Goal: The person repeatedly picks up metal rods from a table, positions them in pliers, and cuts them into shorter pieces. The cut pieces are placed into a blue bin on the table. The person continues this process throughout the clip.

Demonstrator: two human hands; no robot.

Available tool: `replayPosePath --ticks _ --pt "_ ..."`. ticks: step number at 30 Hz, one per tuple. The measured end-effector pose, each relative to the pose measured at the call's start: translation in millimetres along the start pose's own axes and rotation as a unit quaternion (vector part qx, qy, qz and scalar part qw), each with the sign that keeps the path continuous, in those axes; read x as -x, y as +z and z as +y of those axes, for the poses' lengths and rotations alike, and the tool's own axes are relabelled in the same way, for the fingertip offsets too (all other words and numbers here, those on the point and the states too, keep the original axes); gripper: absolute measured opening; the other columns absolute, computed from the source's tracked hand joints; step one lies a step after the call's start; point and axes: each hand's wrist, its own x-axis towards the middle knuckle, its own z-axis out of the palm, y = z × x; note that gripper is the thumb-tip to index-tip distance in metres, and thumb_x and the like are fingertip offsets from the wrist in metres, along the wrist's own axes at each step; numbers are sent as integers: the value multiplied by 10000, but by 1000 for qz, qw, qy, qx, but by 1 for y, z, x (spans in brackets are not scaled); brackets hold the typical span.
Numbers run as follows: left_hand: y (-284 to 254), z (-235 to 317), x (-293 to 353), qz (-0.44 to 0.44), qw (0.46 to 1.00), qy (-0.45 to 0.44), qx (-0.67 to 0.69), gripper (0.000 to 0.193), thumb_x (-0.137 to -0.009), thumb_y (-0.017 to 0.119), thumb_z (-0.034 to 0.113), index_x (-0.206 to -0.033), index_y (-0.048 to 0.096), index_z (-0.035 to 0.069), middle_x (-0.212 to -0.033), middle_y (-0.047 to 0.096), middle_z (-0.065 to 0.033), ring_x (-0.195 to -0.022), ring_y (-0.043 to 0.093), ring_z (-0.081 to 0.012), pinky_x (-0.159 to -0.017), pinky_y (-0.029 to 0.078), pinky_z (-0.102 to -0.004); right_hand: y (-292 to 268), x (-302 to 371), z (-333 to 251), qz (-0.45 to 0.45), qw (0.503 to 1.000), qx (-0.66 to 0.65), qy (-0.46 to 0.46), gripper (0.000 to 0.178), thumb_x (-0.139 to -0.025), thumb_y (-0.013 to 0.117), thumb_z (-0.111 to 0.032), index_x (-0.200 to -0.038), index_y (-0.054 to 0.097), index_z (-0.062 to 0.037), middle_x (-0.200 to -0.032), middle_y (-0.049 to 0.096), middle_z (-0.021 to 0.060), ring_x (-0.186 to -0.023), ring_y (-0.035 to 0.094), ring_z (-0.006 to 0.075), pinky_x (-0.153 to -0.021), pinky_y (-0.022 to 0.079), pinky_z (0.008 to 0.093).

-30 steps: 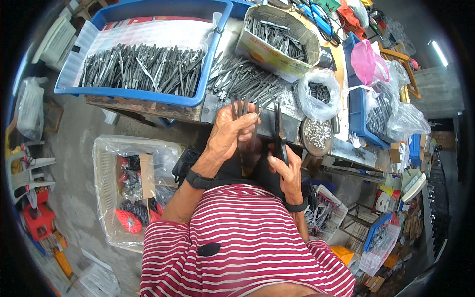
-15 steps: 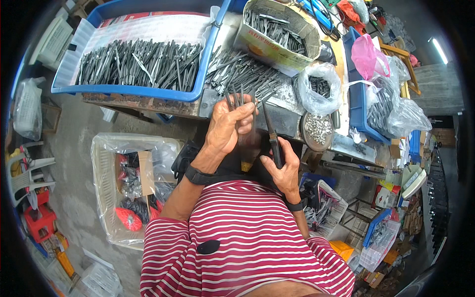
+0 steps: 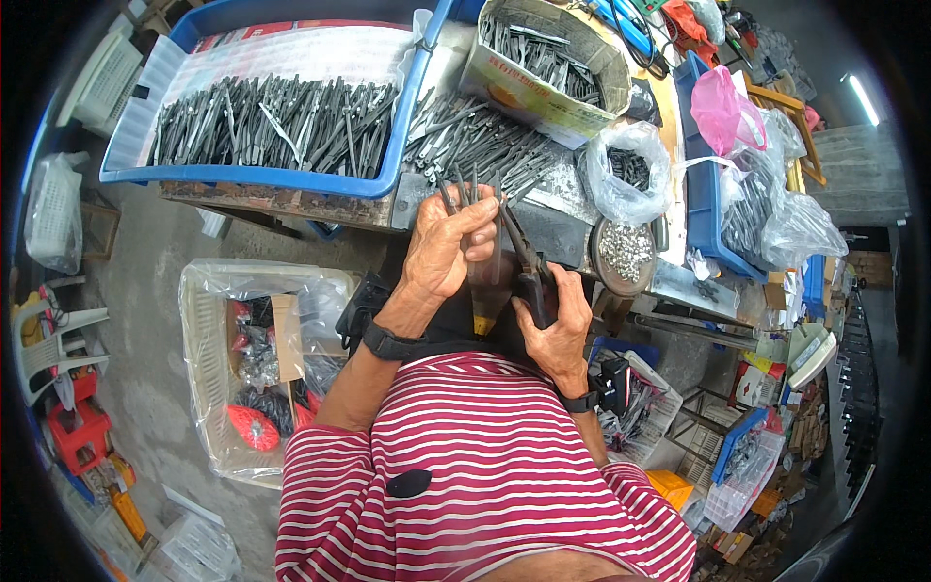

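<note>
Several slender dark metal pieces [image 3: 473,186] stick up between the fingers of my left hand [image 3: 441,247], which is closed around them in front of the bench edge. My right hand [image 3: 561,325] is wrapped around a dark pliers-like tool [image 3: 529,262] with long thin ends. Its tip points up and left, close to my left fingertips; whether it touches them or the pieces I cannot tell. Beyond both hands, a loose heap of similar dark metal pieces [image 3: 475,145] lies on the bench.
A blue-rimmed tray [image 3: 291,184] of dark pieces stands far left. A cardboard box [image 3: 524,102] and a clear bag [image 3: 621,199] hold more. A round dish [image 3: 621,276] of small silvery parts sits right of my hands. A plastic-lined crate [image 3: 199,359] stands below left.
The pliers-like tool in my right hand has tilted left, its tip now nearer my left fingertips. My right hand has shifted slightly; my left hand stays in nearly the same place.
</note>
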Motion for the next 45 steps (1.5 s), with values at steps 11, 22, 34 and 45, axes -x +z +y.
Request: replayPosePath --ticks 11,22,34,45 --pt "0 -1 0 -17 1000 3 -4 82 -858 627 30 -926 581 33 -759 546 -4 -571 452 -65 -440 321 -178 1 2 3 17 1000 7 -2 544 -655 746 -60 -1143 521 31 -877 540 177 -739 569 321 -642 465 388" --pt "5 -4 2 -11 1000 18 5 99 -857 628 31 -927 559 43 -726 505 17 -567 432 -54 -444 316 -172 3 1 2 33 999 20 -16 517 -654 734 -38 -1125 529 23 -863 545 168 -723 566 325 -638 461 382" --pt "21 -26 6 81 866 289 -401 84 -904 593 76 -923 544 12 -731 528 -6 -594 491 -49 -509 413 -207 -19 1 -11 -113 932 -262 222 419 -746 719 -238 -1058 607 19 -691 493 -2 -614 443 81 -572 373 243" --pt "29 -18 5 -103 607 514 -597 304 -642 573 -133 -932 508 -69 -871 559 -206 -780 620 -364 -665 532 -386 -44 11 -1 -158 751 -545 337 412 -700 689 -175 -1022 596 66 -689 497 11 -572 397 60 -513 285 213"
